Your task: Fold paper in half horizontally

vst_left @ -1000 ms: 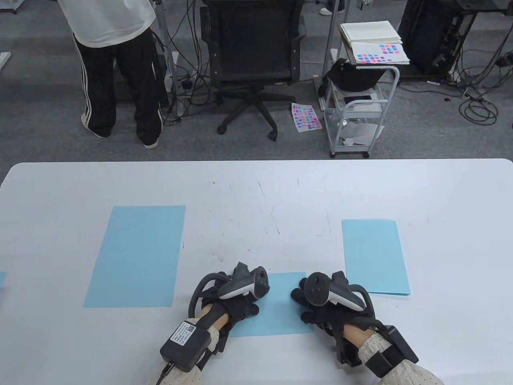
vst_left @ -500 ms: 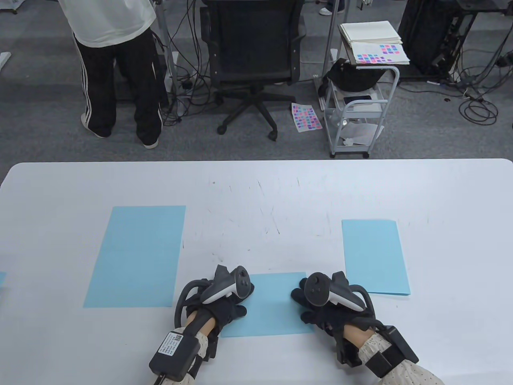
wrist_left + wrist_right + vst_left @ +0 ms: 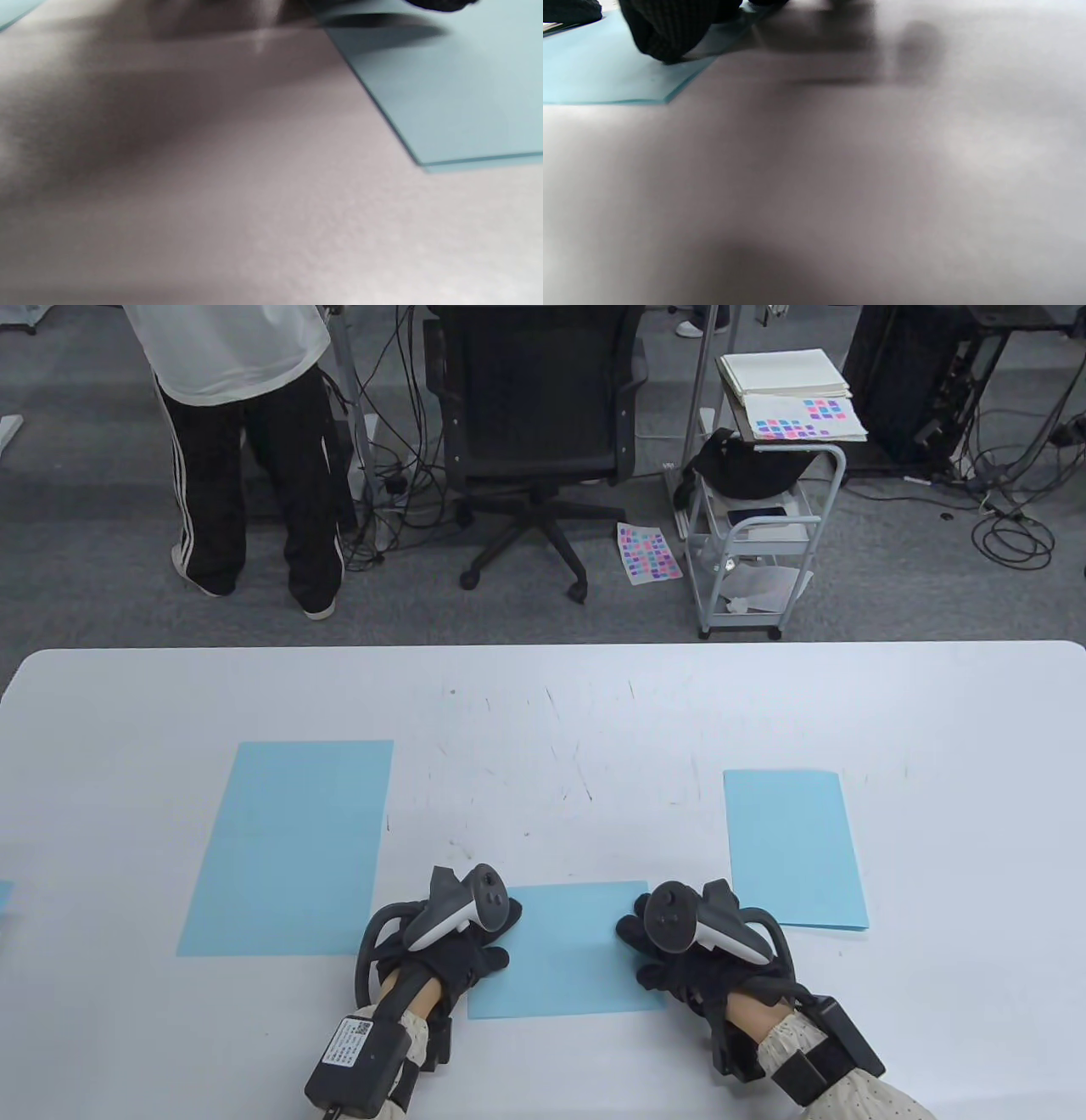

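Note:
A light blue paper (image 3: 568, 950), folded to a small rectangle, lies flat near the table's front edge between my hands. My left hand (image 3: 496, 937) rests its fingers on the paper's left edge. My right hand (image 3: 636, 954) presses down on its right edge. In the left wrist view the paper (image 3: 445, 93) shows two stacked layers at its corner, with a gloved fingertip (image 3: 441, 3) touching it at the top. In the right wrist view gloved fingers (image 3: 666, 34) press on the paper (image 3: 602, 80) near its corner. Neither hand grips anything.
A larger unfolded blue sheet (image 3: 288, 848) lies to the left. Another folded blue paper (image 3: 793, 848) lies to the right. A sliver of blue (image 3: 3, 895) shows at the table's left edge. The white table (image 3: 543, 712) stretches beyond the papers.
My left hand has slid to the left across the folded paper, from its middle to its left edge, uncovering more of the paper. My right hand and the paper have stayed in place.

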Motion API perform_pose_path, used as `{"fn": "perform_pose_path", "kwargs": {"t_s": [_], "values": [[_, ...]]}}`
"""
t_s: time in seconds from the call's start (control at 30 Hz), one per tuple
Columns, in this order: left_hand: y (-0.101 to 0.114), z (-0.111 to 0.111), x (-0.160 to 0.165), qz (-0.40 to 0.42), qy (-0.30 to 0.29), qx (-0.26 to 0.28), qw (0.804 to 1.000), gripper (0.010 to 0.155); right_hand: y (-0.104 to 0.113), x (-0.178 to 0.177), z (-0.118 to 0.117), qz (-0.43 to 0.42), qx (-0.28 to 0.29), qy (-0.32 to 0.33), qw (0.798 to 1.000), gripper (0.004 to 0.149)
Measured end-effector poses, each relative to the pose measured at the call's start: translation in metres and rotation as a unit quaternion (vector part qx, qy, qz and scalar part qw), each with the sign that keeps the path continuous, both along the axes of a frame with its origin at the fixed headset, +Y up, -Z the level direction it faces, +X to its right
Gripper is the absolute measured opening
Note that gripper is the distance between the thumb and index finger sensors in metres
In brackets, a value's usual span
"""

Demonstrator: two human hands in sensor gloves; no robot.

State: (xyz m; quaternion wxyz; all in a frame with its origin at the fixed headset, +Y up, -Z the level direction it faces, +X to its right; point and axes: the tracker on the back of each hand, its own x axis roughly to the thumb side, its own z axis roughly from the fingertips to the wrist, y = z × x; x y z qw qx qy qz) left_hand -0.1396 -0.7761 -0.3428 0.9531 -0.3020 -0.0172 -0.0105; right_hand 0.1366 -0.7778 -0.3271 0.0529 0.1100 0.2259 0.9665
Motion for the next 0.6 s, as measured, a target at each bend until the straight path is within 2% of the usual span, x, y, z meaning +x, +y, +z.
{"fn": "perform_pose_path", "kwargs": {"t_s": [0.6], "values": [[0.0003,-0.0031,-0.0059,0.002,-0.002,0.001,1.0,0.063,0.002,-0.0008,-0.0012,0.017,-0.017,-0.046,0.999,0.062]]}}
